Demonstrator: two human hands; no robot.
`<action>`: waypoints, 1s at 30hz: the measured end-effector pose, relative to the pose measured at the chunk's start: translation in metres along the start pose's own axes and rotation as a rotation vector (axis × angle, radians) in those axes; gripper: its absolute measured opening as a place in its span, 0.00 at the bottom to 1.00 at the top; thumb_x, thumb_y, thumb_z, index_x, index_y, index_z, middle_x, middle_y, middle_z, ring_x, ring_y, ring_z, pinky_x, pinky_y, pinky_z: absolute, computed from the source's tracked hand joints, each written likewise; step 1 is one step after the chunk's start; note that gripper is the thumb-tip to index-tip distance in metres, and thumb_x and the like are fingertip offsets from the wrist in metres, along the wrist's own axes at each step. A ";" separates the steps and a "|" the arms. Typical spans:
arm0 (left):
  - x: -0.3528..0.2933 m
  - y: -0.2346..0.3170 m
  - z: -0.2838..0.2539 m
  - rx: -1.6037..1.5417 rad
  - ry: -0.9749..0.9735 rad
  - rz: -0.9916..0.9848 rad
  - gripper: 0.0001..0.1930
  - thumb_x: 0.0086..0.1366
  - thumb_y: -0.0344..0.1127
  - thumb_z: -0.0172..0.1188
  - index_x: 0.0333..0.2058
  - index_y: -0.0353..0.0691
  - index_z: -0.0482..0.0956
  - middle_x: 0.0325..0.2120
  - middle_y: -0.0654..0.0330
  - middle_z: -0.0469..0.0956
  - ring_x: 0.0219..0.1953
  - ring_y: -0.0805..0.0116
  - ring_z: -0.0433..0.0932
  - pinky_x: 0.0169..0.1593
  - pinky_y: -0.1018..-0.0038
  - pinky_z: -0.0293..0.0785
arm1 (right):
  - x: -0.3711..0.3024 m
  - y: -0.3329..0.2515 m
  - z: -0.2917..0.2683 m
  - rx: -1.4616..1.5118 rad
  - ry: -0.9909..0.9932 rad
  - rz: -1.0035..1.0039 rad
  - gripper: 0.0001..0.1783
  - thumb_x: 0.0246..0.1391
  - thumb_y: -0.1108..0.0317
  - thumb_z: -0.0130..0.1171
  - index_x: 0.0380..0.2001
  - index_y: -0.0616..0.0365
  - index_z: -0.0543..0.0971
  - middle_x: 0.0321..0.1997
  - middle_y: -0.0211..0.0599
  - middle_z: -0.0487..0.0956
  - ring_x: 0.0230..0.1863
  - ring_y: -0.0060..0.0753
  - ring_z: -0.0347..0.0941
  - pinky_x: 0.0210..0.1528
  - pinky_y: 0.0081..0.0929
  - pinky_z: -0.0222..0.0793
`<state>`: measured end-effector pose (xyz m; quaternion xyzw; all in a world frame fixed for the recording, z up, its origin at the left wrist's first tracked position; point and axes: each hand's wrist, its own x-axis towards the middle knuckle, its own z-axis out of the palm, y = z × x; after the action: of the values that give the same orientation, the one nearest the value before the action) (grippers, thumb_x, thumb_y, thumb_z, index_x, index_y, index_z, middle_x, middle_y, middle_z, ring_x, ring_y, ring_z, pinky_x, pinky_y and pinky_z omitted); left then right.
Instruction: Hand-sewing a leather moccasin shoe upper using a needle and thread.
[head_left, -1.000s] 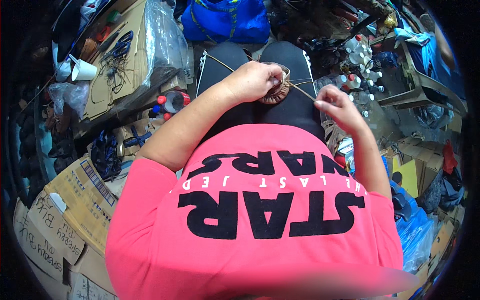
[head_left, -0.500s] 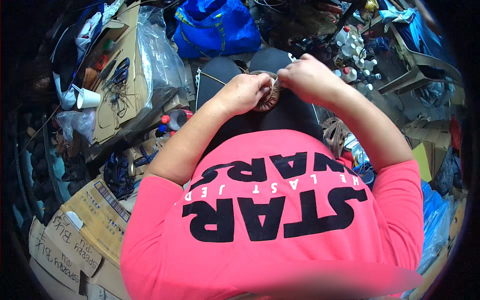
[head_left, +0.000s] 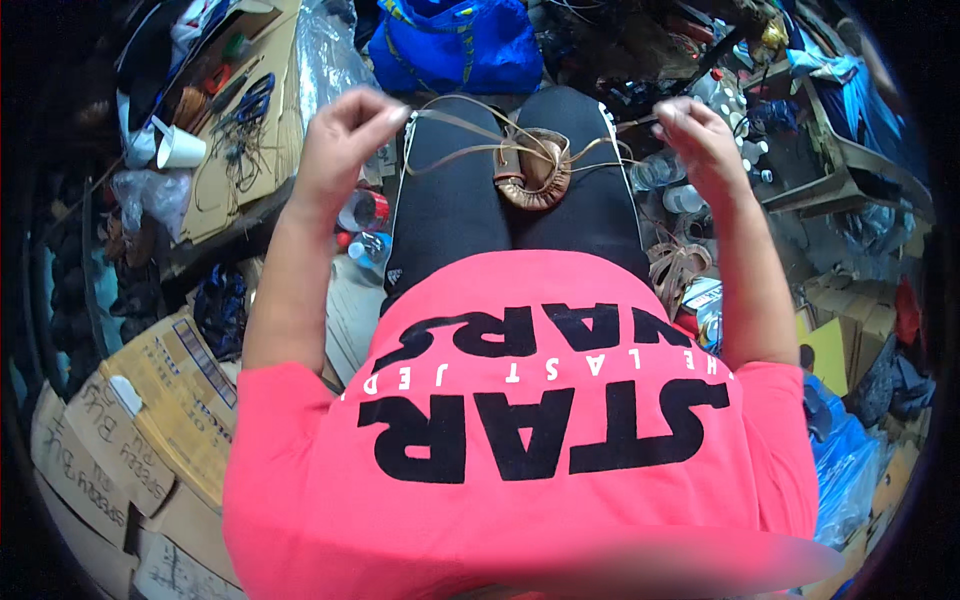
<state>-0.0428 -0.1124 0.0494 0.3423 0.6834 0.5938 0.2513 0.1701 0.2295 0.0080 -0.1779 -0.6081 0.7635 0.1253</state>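
A brown leather shoe [head_left: 535,192] with a gathered edge rests between my thighs, in black trousers. Thin tan laces [head_left: 455,153] run out of it to both sides, with slack loops over my left thigh. Out to the left, my left hand [head_left: 350,135] is raised, its thumb and finger pinched at the end of one lace. My right hand [head_left: 700,140] is raised on the other side, fingers closed on another stretch of lace. Neither hand touches the shoe. Both hands are slightly blurred.
A blue bag [head_left: 455,45] stands beyond my knees. Scissors [head_left: 250,100] and a white cup [head_left: 180,145] lie on cardboard at the left. Plastic bottles [head_left: 683,198] stand right of my legs, near another brown shoe piece [head_left: 680,270]. Cardboard boxes [head_left: 165,400] are at lower left.
My hands have moved from close together at the shoe to wide apart on either side, drawing the laces outward. The shoe between my thighs is now uncovered.
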 end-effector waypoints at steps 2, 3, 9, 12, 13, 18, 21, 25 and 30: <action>0.015 0.028 0.038 -0.278 -0.130 0.186 0.05 0.62 0.31 0.57 0.31 0.35 0.76 0.29 0.60 0.76 0.34 0.71 0.75 0.42 0.76 0.71 | 0.012 -0.003 0.047 0.300 -0.078 -0.078 0.13 0.59 0.58 0.54 0.37 0.58 0.75 0.37 0.35 0.77 0.39 0.26 0.73 0.45 0.25 0.68; 0.021 0.039 0.064 -0.400 -0.193 0.274 0.07 0.64 0.33 0.56 0.31 0.35 0.75 0.29 0.58 0.76 0.35 0.69 0.76 0.44 0.74 0.71 | 0.018 -0.003 0.067 0.431 -0.173 -0.131 0.13 0.61 0.58 0.50 0.36 0.57 0.74 0.36 0.36 0.77 0.38 0.28 0.74 0.44 0.26 0.69; -0.008 0.050 0.084 -0.045 -0.682 -0.178 0.12 0.63 0.40 0.57 0.31 0.36 0.75 0.25 0.62 0.75 0.30 0.68 0.75 0.33 0.72 0.72 | -0.021 -0.025 0.088 -0.204 -0.552 0.090 0.15 0.61 0.57 0.50 0.36 0.59 0.75 0.26 0.32 0.74 0.27 0.23 0.67 0.35 0.22 0.65; -0.007 0.009 0.013 0.952 -0.336 0.338 0.04 0.54 0.29 0.61 0.28 0.35 0.77 0.25 0.54 0.75 0.29 0.60 0.75 0.36 0.69 0.71 | -0.039 0.005 0.030 -0.878 -0.384 0.031 0.11 0.57 0.66 0.54 0.42 0.56 0.78 0.36 0.31 0.79 0.37 0.20 0.71 0.42 0.20 0.67; -0.007 0.012 -0.021 0.865 -0.197 0.152 0.04 0.54 0.28 0.60 0.30 0.35 0.78 0.27 0.54 0.77 0.31 0.59 0.76 0.37 0.68 0.72 | -0.045 0.016 -0.008 -1.026 -0.273 0.034 0.14 0.54 0.67 0.57 0.44 0.55 0.78 0.38 0.31 0.80 0.38 0.21 0.72 0.42 0.21 0.68; -0.041 0.082 -0.245 1.403 0.746 -0.393 0.20 0.57 0.52 0.57 0.42 0.46 0.81 0.38 0.56 0.80 0.42 0.59 0.78 0.45 0.70 0.71 | -0.110 0.018 -0.226 -1.296 0.361 0.305 0.16 0.55 0.59 0.55 0.45 0.51 0.79 0.43 0.39 0.80 0.45 0.30 0.76 0.47 0.24 0.67; -0.058 0.084 -0.341 1.674 0.917 -0.575 0.23 0.56 0.57 0.56 0.44 0.49 0.80 0.40 0.56 0.80 0.46 0.58 0.77 0.49 0.64 0.70 | -0.206 -0.001 -0.371 -1.583 0.544 0.590 0.16 0.54 0.59 0.53 0.45 0.47 0.78 0.45 0.44 0.78 0.46 0.38 0.76 0.47 0.30 0.69; -0.004 0.028 -0.162 1.014 0.552 -0.011 0.18 0.58 0.37 0.60 0.48 0.42 0.77 0.37 0.56 0.80 0.36 0.70 0.77 0.42 0.75 0.72 | -0.133 0.059 -0.292 -1.421 -0.182 0.598 0.22 0.52 0.74 0.48 0.51 0.52 0.75 0.39 0.48 0.79 0.39 0.38 0.76 0.44 0.30 0.69; 0.027 -0.019 0.059 0.593 -0.245 0.242 0.16 0.55 0.33 0.62 0.43 0.43 0.80 0.43 0.57 0.77 0.47 0.64 0.74 0.50 0.71 0.70 | -0.028 0.009 -0.001 -0.791 -0.211 0.145 0.14 0.51 0.74 0.58 0.43 0.58 0.79 0.35 0.31 0.79 0.36 0.19 0.73 0.40 0.18 0.68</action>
<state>-0.0189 -0.0548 0.0228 0.5478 0.7454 0.3495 0.1486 0.1963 0.2166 0.0029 -0.1755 -0.8499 0.4920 -0.0696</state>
